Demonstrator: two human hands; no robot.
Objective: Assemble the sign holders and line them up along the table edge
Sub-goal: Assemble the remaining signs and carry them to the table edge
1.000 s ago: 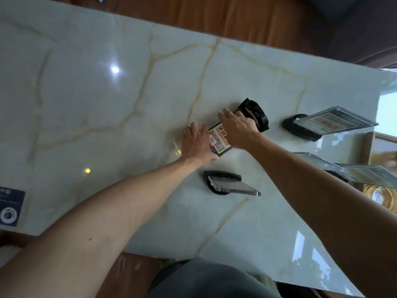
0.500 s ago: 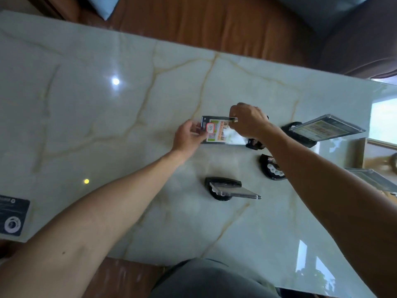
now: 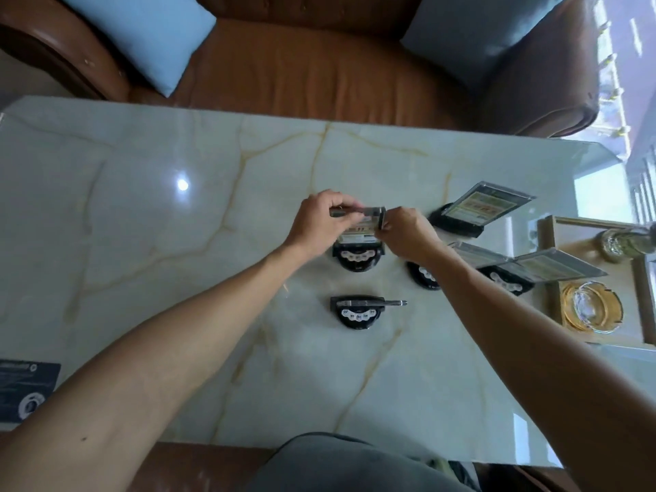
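Note:
My left hand (image 3: 321, 221) and my right hand (image 3: 408, 233) both pinch a clear sign panel (image 3: 362, 225) with a printed card inside, held upright over a black base (image 3: 358, 257) in mid-table. Whether the panel is seated in that base is hidden by my fingers. Nearer to me stands another black base with a clear panel (image 3: 358, 310) seen edge-on. To the right, one assembled holder (image 3: 475, 207) leans back. Two more holders (image 3: 514, 271) stand beside my right forearm, and one base (image 3: 424, 276) is partly hidden by it.
A marble table (image 3: 142, 243) carries everything. At the right edge a wooden tray (image 3: 553, 296) holds an amber glass ashtray (image 3: 591, 307) and a glass jar (image 3: 617, 243). A dark card (image 3: 26, 388) lies at the near left. A brown sofa with blue cushions (image 3: 142, 33) lies beyond.
The panel was flat on the table under my hands, then lifted. It now stands upright over a black base. The camera view has pulled back.

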